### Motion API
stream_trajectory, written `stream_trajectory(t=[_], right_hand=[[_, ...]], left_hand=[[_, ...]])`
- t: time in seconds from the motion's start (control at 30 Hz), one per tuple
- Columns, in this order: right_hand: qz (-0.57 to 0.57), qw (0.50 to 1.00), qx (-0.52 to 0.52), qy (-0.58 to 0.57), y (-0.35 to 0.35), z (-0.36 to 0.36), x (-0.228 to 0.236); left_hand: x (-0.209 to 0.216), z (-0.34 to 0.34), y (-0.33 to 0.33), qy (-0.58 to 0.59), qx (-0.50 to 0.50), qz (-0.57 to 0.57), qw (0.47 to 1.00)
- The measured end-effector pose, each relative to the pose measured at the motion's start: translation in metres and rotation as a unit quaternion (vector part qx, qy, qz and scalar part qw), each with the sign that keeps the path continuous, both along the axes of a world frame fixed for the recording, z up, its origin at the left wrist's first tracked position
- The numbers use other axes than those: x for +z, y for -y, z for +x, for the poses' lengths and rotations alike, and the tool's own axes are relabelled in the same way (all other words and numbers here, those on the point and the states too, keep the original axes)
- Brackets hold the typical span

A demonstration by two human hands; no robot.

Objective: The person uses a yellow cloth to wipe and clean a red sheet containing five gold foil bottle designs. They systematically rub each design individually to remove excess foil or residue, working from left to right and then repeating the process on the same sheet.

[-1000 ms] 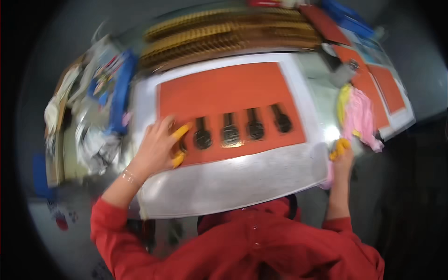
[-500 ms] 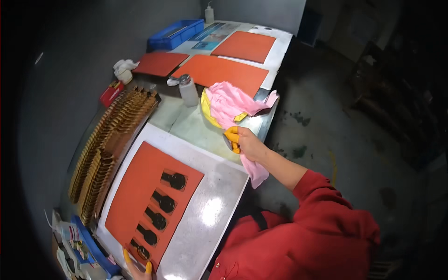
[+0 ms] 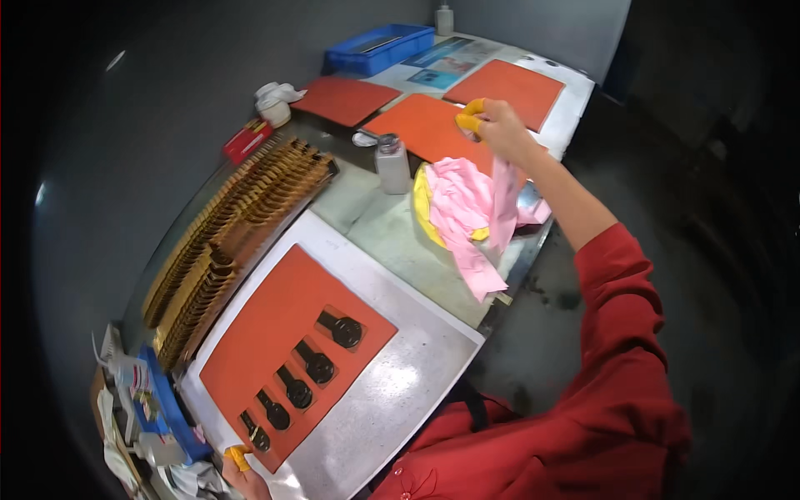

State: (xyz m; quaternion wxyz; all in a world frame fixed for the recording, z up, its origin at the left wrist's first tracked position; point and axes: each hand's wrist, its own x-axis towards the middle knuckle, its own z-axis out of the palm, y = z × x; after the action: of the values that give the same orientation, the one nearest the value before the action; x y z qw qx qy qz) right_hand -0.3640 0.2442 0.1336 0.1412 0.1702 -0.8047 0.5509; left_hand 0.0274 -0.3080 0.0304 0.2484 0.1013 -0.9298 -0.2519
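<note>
My right hand [image 3: 505,133], with yellow finger covers, is raised over the middle orange mat [image 3: 425,125]. Its fingers are pinched, and a strip of pink cloth [image 3: 503,200] hangs beneath it. Any small thing at the fingertips is too blurred to name. The rest of the cloth is bunched in a yellow bowl-like holder [image 3: 423,208]. At the lower left, my left hand [image 3: 243,477] is beside the near orange mat [image 3: 279,325]; its yellow-covered fingers are bunched, and what they hold is hidden. Several black round-headed pieces with short stems [image 3: 314,362] lie in a row on that mat.
Left of the near mat stands a long rack of brass-coloured parts [image 3: 225,225]. A clear bottle [image 3: 392,167], red box [image 3: 247,140], white jar [image 3: 273,107] and blue tray [image 3: 379,52] are farther back. Another blue tray [image 3: 171,408] lies lower left. The table edge runs along the right.
My right hand has moved up and away, drawing a strip of pink cloth upward. My left hand's fingers have come together from a spread position at the mat's near edge. The view has shifted.
</note>
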Motion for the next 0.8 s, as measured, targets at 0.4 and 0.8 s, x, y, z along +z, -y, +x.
stream_trajectory(t=[0.4, 0.8], right_hand=[[0.555, 0.807, 0.006, -0.205, 0.100, -0.101, -0.007], [0.550, 0.802, 0.044, -0.230, 0.116, -0.103, -0.004]], left_hand=[[-0.020, 0.050, -0.031, 0.017, 0.125, 0.050, 0.991], [-0.011, 0.063, -0.064, 0.025, 0.165, 0.088, 0.982]])
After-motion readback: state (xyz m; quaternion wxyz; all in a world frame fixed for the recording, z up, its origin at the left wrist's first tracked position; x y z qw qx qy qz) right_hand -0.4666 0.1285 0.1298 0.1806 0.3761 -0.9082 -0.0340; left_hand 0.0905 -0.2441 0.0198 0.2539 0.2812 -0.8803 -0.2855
